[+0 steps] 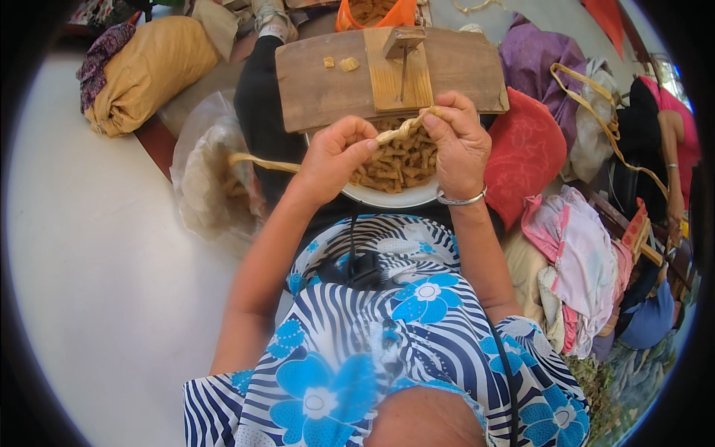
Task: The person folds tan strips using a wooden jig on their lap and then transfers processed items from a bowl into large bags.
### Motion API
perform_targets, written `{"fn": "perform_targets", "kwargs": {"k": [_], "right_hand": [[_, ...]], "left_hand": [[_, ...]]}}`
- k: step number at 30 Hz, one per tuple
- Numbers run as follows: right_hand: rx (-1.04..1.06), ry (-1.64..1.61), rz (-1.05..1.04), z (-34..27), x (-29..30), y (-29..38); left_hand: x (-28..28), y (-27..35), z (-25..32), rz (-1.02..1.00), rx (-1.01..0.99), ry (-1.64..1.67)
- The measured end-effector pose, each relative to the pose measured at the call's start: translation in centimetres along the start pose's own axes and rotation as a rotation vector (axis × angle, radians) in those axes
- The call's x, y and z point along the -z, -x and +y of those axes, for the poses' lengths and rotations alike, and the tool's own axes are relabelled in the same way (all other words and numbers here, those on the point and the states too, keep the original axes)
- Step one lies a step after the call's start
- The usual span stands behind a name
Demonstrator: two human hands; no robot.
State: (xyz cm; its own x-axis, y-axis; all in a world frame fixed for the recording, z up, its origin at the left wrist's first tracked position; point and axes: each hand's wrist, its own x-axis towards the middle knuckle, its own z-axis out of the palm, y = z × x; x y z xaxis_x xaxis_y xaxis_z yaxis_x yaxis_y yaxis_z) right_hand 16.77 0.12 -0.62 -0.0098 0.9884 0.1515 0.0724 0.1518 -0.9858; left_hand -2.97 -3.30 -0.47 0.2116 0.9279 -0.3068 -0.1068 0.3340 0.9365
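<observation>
A pale yellow strip (403,130), twisted into a loose knot, stretches between my two hands. My left hand (342,153) pinches one side of it with thumb and fingertips. On the other side my right hand (459,142), with a silver bangle at the wrist, grips the strip's end. A long tail of strip (265,162) runs from behind my left hand to a clear plastic bag (209,179). Below the knot, a white basin (371,200) holds many small brown knotted pieces (394,170). Fingers partly hide the strip's ends.
A wooden board (324,92) lies across the basin's far side, bearing an upright metal blade (403,75) and two small scraps (349,64). Beyond is an orange container (375,12). Red cloth (525,153) and bundled fabric (581,268) lie right. Another person's arm (673,167) shows far right.
</observation>
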Motion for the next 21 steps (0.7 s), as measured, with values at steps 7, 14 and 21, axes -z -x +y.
{"fn": "perform_targets", "kwargs": {"k": [7,14,21], "right_hand": [[-0.023,0.149,-0.023,-2.2,2.9,-3.5],[-0.610,-0.046,-0.530,-3.4,3.4,-5.1],[-0.409,-0.042,-0.281,-1.1,2.3,-5.3]], "left_hand": [[0.0,-1.1,3.0,0.139,-0.546,-0.765],[-0.6,-3.2,3.6,0.019,-0.384,-0.525],[1.5,-5.6,2.9,-0.007,-0.129,-0.325]]}}
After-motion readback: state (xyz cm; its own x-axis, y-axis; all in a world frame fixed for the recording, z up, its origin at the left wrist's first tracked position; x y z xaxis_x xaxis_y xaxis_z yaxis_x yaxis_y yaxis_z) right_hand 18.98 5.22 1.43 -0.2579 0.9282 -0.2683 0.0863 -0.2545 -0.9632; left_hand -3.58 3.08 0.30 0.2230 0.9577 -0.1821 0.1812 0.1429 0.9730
